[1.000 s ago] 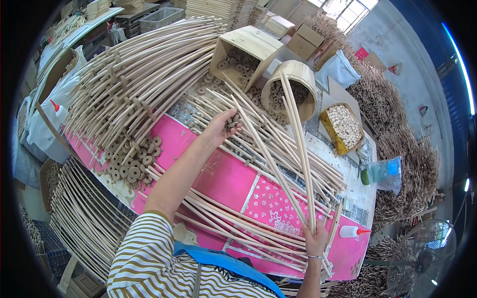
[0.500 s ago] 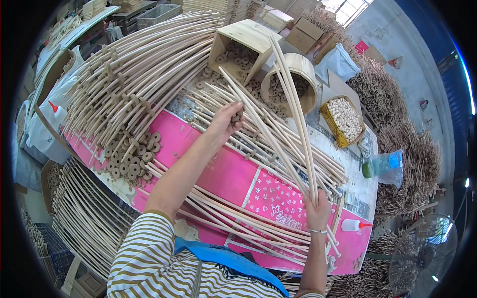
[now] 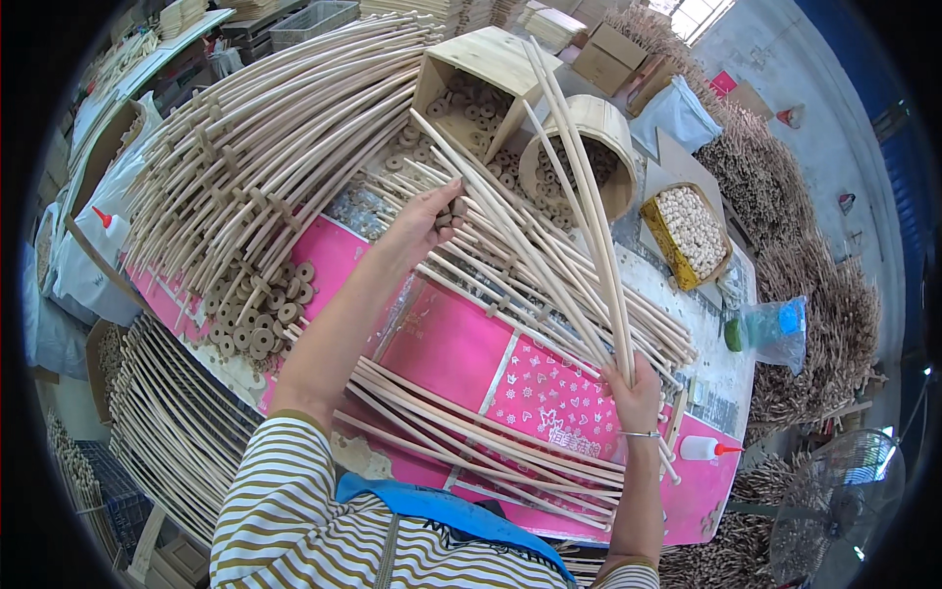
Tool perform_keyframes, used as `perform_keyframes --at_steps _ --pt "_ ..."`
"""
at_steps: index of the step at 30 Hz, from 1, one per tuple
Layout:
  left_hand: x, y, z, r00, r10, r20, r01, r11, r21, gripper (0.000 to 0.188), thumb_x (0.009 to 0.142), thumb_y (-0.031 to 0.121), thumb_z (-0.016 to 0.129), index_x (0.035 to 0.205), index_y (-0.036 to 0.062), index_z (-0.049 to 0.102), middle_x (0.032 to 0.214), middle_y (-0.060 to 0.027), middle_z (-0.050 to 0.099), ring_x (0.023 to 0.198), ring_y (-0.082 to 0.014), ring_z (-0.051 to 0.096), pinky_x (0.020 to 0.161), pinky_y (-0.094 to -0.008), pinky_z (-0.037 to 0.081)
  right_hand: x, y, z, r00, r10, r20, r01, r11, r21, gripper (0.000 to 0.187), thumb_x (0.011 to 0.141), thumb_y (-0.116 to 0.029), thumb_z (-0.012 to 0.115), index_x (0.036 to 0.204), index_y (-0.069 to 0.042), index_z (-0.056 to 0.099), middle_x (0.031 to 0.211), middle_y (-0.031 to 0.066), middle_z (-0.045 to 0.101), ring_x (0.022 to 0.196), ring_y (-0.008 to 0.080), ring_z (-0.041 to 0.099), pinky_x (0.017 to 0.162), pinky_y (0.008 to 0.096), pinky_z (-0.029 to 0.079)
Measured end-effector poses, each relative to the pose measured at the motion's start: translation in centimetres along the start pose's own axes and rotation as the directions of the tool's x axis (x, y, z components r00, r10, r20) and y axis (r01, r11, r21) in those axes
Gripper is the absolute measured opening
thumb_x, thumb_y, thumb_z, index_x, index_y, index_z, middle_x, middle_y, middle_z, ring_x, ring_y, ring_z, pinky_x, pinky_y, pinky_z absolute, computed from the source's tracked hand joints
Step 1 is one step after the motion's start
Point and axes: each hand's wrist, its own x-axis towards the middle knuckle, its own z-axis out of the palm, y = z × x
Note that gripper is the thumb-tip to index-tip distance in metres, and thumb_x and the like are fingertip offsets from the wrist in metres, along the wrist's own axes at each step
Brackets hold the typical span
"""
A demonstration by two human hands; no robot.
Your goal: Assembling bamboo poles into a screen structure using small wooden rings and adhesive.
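My right hand (image 3: 636, 395) is closed round the lower ends of several long pale wooden rods (image 3: 587, 187), which fan upward away from me. My left hand (image 3: 424, 224) has its fingers curled round a few small brown wooden rings (image 3: 447, 212). Its fingertips are beside one rod of the fan, whose upper end angles off to the left; I cannot tell if they touch it. More rods (image 3: 491, 432) lie on the pink tabletop (image 3: 432, 339) between my arms. Beyond my left hand, further rods with rings on them lie across the table.
A big stack of rods with rings (image 3: 265, 147) fills the left, loose rings (image 3: 260, 319) at its foot. At the back are a wooden box (image 3: 496, 49) and a wooden bucket (image 3: 589, 123) of rings. A tub of pale beads (image 3: 687, 231) and a glue bottle (image 3: 699, 448) stand right.
My left hand has shifted slightly left, still holding the rings. The rods in my right hand have moved a little, and the whole view has shifted slightly.
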Motion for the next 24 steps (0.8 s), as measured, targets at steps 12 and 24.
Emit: perform_keyframes --at_steps 12,24 --pt "0.1 0.7 -1.2 0.996 0.094 -0.004 -0.092 0.982 0.166 0.028 0.096 0.039 0.068 0.100 0.0114 0.068 0.071 0.0051 0.058 0.063 -0.0051 0.054 0.053 -0.0204 0.041 0.4 -0.2 -0.1 0.962 0.170 0.212 -0.220 0.946 0.239 0.017 0.092 -0.008 0.069 0.102 0.003 0.061 0.075 0.0072 0.068 0.058 0.0109 0.063 0.051 0.0242 0.049" --pt "-1.4 -4.1 4.2 0.997 -0.020 0.080 -0.001 0.968 0.250 0.029 0.095 0.038 0.069 0.092 0.0094 0.065 0.068 0.0048 0.055 0.057 -0.0038 0.044 0.049 -0.0197 0.035 4.4 -0.3 1.7 0.996 -0.092 -0.020 0.091 0.995 -0.026 0.015 0.092 -0.008 0.068 0.100 0.003 0.061 0.074 0.0066 0.067 0.058 0.0103 0.063 0.053 0.0249 0.051"
